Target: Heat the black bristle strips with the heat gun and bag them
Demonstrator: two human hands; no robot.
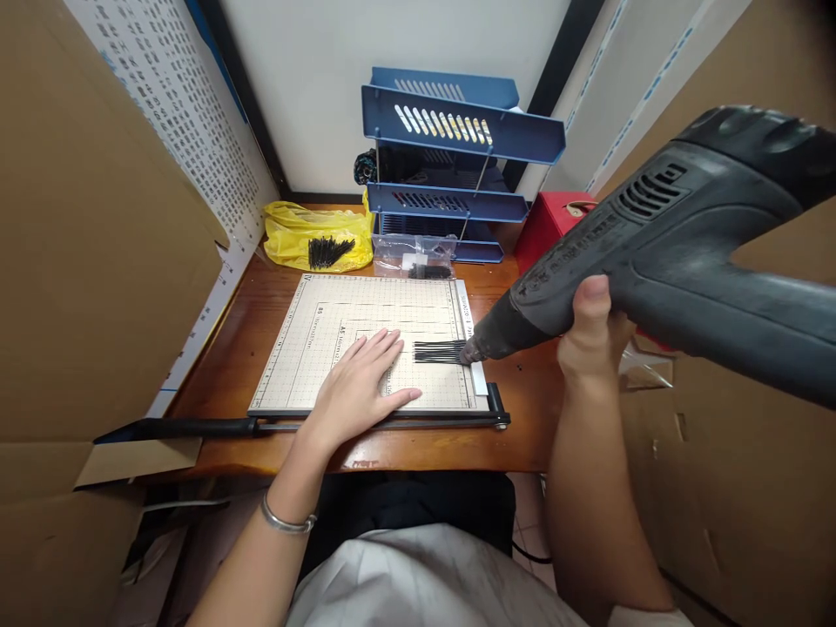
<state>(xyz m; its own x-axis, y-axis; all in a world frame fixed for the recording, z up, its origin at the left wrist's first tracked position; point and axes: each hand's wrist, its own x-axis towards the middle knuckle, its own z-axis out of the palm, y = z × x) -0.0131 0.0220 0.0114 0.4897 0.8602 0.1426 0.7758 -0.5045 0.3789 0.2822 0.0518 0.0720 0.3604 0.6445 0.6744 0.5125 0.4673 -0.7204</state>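
Observation:
My left hand (359,383) lies flat with fingers spread on the cream gridded board of a paper cutter (293,357), left of a row of thin black strips (439,352). In my right hand (596,335) is a large black heat gun (627,235), gripped around its body with the thumb on the near side. Its nozzle points down-left and covers the right ends of the strips, beside the white strip at the board's right edge. The cutter's black handle (196,428) runs along the front edge. Most of my right fingers are hidden behind the gun.
Behind the cutter are a yellow bag (280,235) with black pieces (328,252) on it, a clear bag (392,252), a blue tiered tray (431,205) and a red box (549,218). Cardboard walls (78,218) stand at both sides. A small clear bag (646,370) lies at right.

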